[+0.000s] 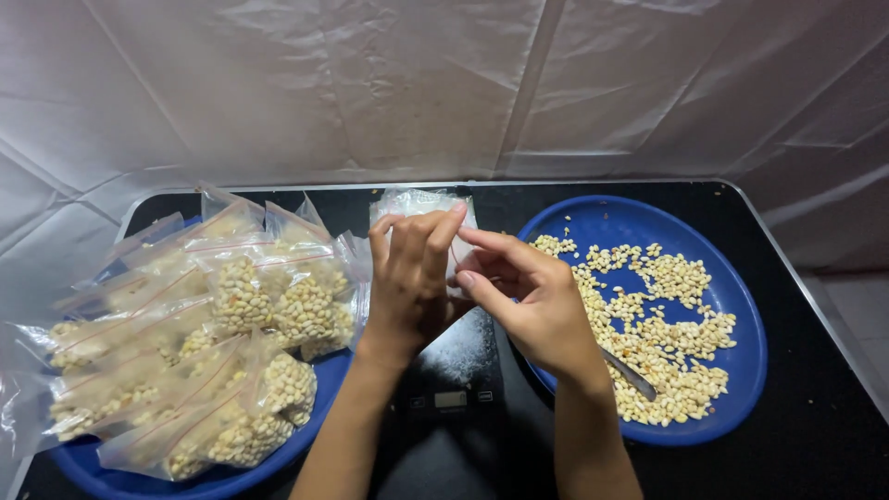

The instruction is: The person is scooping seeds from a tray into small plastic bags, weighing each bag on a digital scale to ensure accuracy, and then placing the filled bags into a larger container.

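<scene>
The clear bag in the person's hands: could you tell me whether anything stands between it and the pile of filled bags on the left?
Nothing visible does. Both hands hold the clear bag over the scale; the filled bags lie directly left.

We see pale cream kernels on a blue tray, clear red-lined bags at nine o'clock, a black table.

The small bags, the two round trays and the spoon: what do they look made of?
The small bags look like thin clear plastic film: glossy, crinkled, nuts visible inside. The right tray and the left tray seem moulded plastic, a uniform blue with a soft sheen. The spoon is probably metal, grey and reflective, though partly hidden.
</scene>
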